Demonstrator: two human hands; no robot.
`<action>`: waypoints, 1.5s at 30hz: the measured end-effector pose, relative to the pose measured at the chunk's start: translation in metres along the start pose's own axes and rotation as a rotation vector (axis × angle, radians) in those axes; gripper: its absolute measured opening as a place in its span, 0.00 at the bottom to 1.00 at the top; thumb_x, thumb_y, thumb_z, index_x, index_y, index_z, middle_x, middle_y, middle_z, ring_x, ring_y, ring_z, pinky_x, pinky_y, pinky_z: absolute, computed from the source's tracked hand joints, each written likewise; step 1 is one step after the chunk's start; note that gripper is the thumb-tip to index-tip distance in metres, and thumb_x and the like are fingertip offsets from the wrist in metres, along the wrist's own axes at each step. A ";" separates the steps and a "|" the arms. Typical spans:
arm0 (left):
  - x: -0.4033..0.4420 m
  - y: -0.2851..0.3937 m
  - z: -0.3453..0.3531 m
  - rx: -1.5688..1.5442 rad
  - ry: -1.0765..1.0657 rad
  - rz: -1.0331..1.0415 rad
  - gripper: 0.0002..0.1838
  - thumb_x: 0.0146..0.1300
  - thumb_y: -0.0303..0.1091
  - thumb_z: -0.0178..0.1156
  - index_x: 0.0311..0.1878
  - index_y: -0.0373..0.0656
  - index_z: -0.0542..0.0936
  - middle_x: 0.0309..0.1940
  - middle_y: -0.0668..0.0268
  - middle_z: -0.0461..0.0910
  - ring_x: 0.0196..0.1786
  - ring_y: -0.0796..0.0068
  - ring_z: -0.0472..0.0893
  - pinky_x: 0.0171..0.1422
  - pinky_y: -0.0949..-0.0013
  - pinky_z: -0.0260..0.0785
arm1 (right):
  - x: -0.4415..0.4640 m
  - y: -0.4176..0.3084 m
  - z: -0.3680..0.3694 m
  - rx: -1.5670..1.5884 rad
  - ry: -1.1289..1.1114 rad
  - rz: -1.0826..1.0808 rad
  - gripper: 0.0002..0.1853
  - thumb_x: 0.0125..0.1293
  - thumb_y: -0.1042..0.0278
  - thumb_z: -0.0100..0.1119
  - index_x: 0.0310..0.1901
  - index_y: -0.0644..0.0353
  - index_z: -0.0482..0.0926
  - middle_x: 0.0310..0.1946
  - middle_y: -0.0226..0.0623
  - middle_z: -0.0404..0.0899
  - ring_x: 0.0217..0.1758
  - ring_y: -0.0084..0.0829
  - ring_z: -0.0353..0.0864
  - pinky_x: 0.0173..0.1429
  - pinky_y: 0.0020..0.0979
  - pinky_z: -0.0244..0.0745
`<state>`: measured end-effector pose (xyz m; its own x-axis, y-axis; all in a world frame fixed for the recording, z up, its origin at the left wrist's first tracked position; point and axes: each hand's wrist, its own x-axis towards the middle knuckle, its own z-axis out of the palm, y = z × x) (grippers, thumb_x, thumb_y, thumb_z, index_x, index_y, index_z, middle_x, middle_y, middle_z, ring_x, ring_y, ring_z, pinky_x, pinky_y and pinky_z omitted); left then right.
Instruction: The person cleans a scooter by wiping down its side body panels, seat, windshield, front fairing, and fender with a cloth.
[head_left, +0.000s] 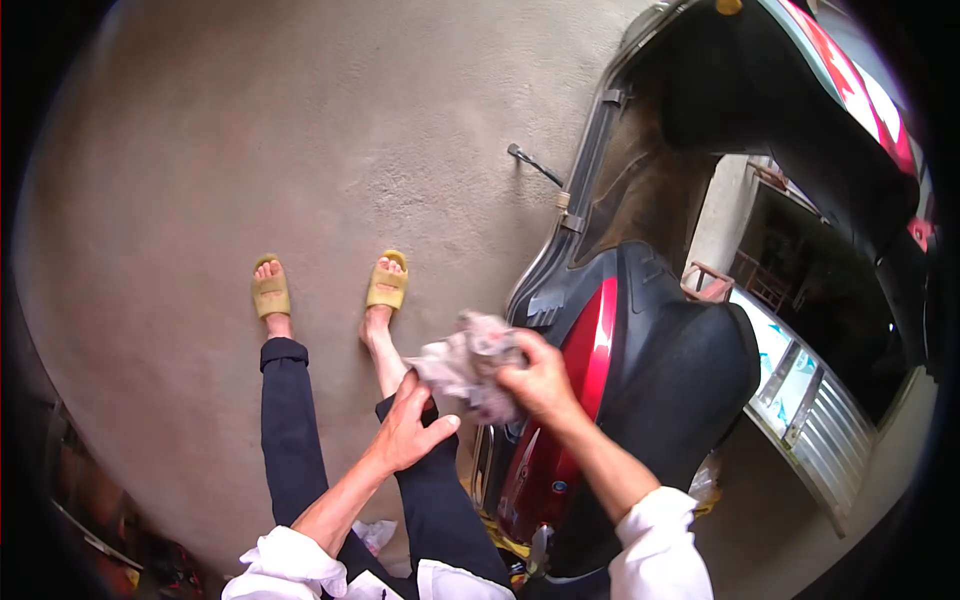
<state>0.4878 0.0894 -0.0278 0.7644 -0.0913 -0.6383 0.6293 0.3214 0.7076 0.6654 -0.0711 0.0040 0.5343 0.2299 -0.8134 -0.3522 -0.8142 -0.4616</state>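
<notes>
A crumpled, pale pinkish cloth hangs in front of the legs, beside the red and black scooter. My right hand grips the cloth's right side between thumb and fingers. At the cloth's lower left edge is my left hand, its thumb spread away from the fingers; the fingertips meet the cloth's corner, and whether they pinch it is unclear. The scooter's black seat lies to the right of my right hand.
The scooter's footboard and a side stand are farther forward. Yellow sandals are on the feet on the concrete floor. A metal panel stands beyond the seat. Assorted items lie at lower left.
</notes>
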 end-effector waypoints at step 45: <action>0.039 -0.054 -0.070 -0.164 0.371 -0.083 0.20 0.62 0.33 0.61 0.56 0.35 0.77 0.48 0.54 0.82 0.44 0.63 0.85 0.52 0.63 0.76 | 0.010 0.083 0.009 -1.734 -0.769 0.138 0.14 0.64 0.55 0.56 0.39 0.52 0.87 0.40 0.41 0.85 0.48 0.40 0.83 0.50 0.40 0.77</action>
<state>0.4740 0.1345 -0.1117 0.5902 0.2132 -0.7786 0.6334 0.4758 0.6103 0.6341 -0.1316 -0.0459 -0.0079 -0.1175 -0.9930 0.9549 -0.2956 0.0274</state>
